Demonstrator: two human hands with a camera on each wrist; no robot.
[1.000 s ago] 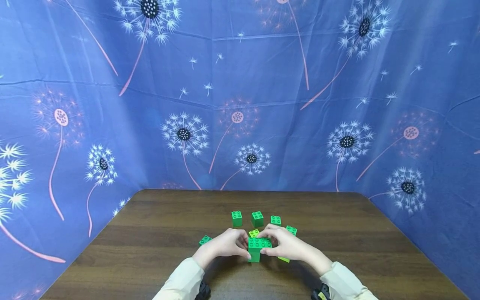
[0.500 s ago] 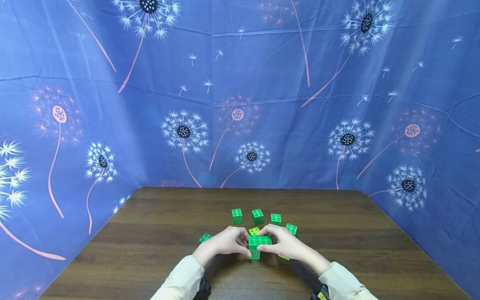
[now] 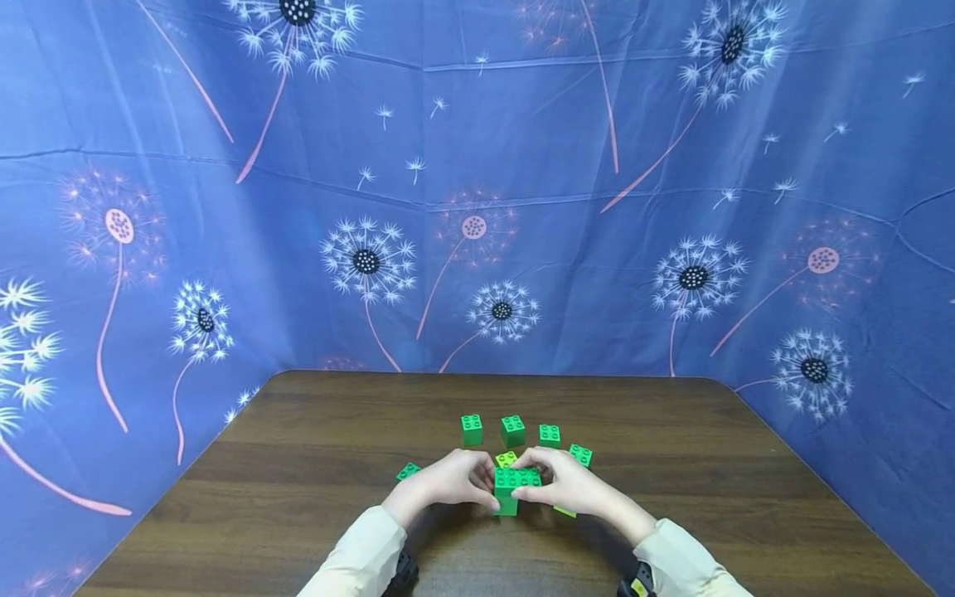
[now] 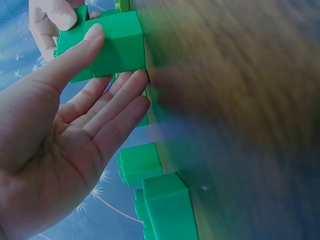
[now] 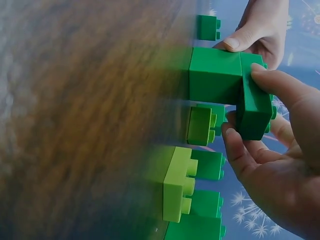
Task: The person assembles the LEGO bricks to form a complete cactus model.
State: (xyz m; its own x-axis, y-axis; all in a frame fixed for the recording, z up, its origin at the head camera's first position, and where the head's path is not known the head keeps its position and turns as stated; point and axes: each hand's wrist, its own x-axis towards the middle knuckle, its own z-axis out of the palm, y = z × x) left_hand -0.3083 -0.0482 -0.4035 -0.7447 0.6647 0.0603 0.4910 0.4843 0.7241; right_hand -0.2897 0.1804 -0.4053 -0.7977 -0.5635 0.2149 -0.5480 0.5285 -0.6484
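Note:
A long, thin green toy building brick (image 3: 518,478) lies across the top of a taller green block (image 3: 506,506) and juts out to its right. My left hand (image 3: 448,481) holds the tall block, thumb on the near face and fingers behind it. With thumb and fingers, my right hand (image 3: 565,487) pinches the overhanging end of the long brick. In the right wrist view, the long brick (image 5: 255,112) sits against the tall block (image 5: 215,75), which stands at the tabletop. A small lime brick (image 3: 506,458) is just behind the pair.
Several green blocks stand in an arc beyond the hands, among them a back-left block (image 3: 472,431) and a right block (image 3: 579,454). One green block (image 3: 408,472) is beside my left wrist. A lime brick (image 3: 565,512) lies partly under my right hand. A patterned blue curtain (image 3: 582,249) borders the wooden table (image 3: 298,497).
My right thumb has slid slightly left along the long brick's near side. The view has tilted a little; the bricks and left hand otherwise keep their places.

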